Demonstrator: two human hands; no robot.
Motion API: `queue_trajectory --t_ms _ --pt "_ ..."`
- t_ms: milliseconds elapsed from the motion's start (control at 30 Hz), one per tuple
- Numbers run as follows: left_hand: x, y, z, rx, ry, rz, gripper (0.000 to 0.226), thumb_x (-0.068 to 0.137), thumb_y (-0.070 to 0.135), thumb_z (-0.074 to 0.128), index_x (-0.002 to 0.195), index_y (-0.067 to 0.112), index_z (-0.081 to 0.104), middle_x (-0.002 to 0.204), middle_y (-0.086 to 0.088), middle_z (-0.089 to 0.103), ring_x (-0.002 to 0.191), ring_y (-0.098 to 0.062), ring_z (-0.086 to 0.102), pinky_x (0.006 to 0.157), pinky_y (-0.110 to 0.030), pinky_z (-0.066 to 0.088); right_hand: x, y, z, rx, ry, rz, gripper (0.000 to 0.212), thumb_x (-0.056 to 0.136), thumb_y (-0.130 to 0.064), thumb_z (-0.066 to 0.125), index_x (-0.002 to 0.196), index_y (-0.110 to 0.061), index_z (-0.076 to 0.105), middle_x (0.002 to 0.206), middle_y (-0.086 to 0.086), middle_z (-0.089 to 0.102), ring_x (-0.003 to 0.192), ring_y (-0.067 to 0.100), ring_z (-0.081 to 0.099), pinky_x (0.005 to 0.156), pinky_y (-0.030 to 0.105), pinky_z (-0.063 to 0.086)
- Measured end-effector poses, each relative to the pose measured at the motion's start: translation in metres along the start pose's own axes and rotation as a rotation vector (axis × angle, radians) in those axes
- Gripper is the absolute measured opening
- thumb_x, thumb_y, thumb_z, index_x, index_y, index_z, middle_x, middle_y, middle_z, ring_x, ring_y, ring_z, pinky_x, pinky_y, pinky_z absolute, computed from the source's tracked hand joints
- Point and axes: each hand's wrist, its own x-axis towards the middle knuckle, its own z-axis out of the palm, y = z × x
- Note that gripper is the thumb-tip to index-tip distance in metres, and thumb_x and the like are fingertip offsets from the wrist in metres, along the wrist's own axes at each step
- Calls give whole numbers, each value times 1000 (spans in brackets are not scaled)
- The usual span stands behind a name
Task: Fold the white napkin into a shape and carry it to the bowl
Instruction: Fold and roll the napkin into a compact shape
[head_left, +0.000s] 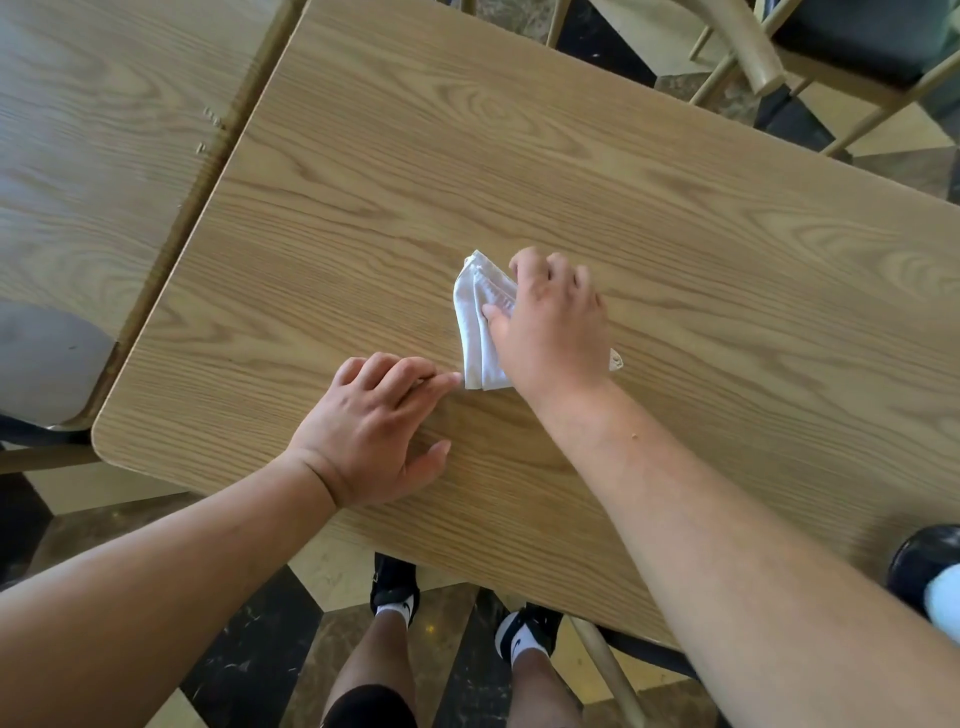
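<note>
A white napkin, folded into a small layered wedge, lies on the wooden table near its middle. My right hand rests on the napkin's right part, thumb pressing its folds, and covers much of it; one corner pokes out at the hand's right. My left hand lies flat on the table just left of the napkin, its fingertips close to the lower left corner, holding nothing. A dark round bowl shows partly at the right edge with something white in it.
A second wooden table stands to the left, with a grey round seat below it. Wooden chairs stand beyond the far right corner. My legs and shoes show under the near edge.
</note>
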Motion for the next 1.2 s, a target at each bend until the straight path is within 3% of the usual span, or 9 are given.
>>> queue_trajectory --t_ms 100,200,333,500,700,833,933,1033,1200 --pt "0 0 0 8 1 5 57 88 52 68 133 16 70 125 -3 65 110 -31 61 92 -47 47 -8 -2 17 81 95 -37 48 95 -32 72 136 -10 61 134 15 65 131 40 55 108 53 46" --pt "0 2 0 17 28 12 50 90 48 66 126 14 71 124 -5 67 108 -32 63 89 -47 47 -18 -1 35 77 -38 -67 56 107 -34 46 155 -5 45 163 20 42 155 41 31 128 54 23" --pt "1 3 0 26 43 18 46 92 46 65 123 13 72 124 -5 68 108 -32 62 87 -47 47 -22 9 42 51 -63 -200 61 107 -37 30 158 -6 42 167 23 33 157 41 27 130 54 20" --pt "1 5 0 46 87 43 36 91 40 68 112 11 73 120 -4 70 104 -32 64 85 -45 46 -35 16 40 -65 -179 -631 60 110 -38 27 162 -11 34 170 13 31 159 33 24 131 53 15" --pt "0 7 -2 41 152 27 32 96 40 64 103 10 72 111 -7 70 98 -34 65 84 -47 45 -39 14 37 -136 -173 -598 58 111 -45 22 166 -26 27 174 1 25 161 33 17 130 58 9" --pt "18 19 -12 -27 253 -231 42 101 42 55 126 11 66 133 -12 65 121 -37 59 103 -52 43 -39 13 37 -99 -167 -601 59 108 -45 24 163 -24 35 171 3 32 160 34 24 130 57 14" --pt "45 21 -10 -111 68 -347 62 106 53 38 158 20 45 169 -4 39 158 -24 32 130 -50 20 -39 14 37 -45 -146 -603 62 106 -48 29 159 -19 42 166 4 42 158 35 28 129 57 19" --pt "49 12 3 -105 -87 -369 77 105 68 12 168 26 22 178 5 16 165 -12 4 133 -42 -3 -39 15 37 -52 -160 -594 63 107 -46 30 162 -16 37 168 2 38 160 32 24 131 52 13" --pt "48 12 5 -27 -145 -379 78 105 65 2 170 23 11 179 6 8 164 -9 -6 133 -40 -8 -38 15 38 -98 -188 -585 68 106 -48 20 165 -15 28 172 0 31 161 29 19 131 52 11"
